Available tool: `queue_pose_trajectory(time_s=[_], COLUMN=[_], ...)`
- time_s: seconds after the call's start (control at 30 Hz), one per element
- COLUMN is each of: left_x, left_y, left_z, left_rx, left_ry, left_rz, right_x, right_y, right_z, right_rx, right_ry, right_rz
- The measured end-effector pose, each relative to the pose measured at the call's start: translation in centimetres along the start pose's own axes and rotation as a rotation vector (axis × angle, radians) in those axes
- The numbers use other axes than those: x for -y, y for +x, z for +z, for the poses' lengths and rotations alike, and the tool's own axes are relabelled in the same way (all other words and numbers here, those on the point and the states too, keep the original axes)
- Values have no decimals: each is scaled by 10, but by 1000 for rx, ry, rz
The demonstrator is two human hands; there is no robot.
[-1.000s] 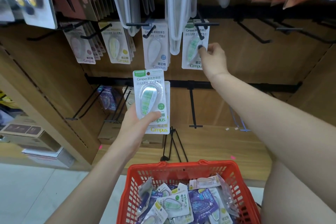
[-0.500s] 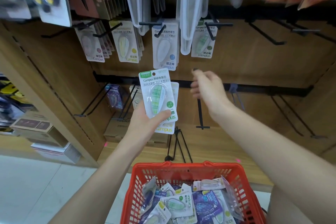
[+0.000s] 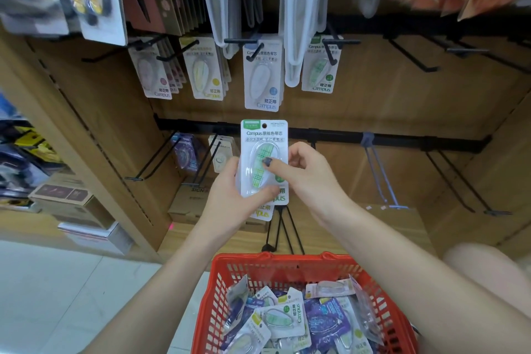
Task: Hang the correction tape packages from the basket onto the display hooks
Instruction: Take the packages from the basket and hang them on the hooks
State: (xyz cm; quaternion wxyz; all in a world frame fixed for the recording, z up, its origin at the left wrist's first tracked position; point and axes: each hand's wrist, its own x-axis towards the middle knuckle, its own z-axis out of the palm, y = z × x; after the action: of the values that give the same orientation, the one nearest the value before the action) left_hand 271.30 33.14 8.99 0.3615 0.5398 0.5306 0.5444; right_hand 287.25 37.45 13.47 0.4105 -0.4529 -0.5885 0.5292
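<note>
My left hand (image 3: 230,195) holds a small stack of white correction tape packages (image 3: 263,141) with a green plaid tape, upright in front of the shelf. My right hand (image 3: 307,178) pinches the front package of that stack, thumb on its blister. Below, a red basket (image 3: 275,267) holds several more packages (image 3: 284,316). Above, one green package (image 3: 320,69) hangs on a black display hook (image 3: 334,50), beside blue (image 3: 263,77), yellow (image 3: 205,69) and pink (image 3: 150,72) ones on their own hooks.
Empty black hooks (image 3: 413,56) stick out at the upper right and several more (image 3: 459,181) on the lower rail. White and orange goods hang overhead. Cardboard boxes (image 3: 71,204) sit at the lower left. Purple packages (image 3: 184,152) hang on the lower rail.
My right hand left the hung green package, came down and took hold of the front package in my left hand. The left hand stayed roughly where it was.
</note>
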Motion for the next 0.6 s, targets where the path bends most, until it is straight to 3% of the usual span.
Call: queue_pose_trajectory(time_s=[0.13, 0.3, 0.6], left_x=[-4, -6, -65], left_y=[-8, -10, 28], left_z=[-2, -1, -78], left_rx=[-96, -186, -461], left_ry=[-43, -76, -63], left_rz=[-26, -51, 174], right_x=[2, 10, 45], right_y=[-5, -10, -7], right_z=[-13, -32, -69], right_rx=[35, -48, -186], right_ry=[212, 231, 191], right_rz=[32, -105, -324])
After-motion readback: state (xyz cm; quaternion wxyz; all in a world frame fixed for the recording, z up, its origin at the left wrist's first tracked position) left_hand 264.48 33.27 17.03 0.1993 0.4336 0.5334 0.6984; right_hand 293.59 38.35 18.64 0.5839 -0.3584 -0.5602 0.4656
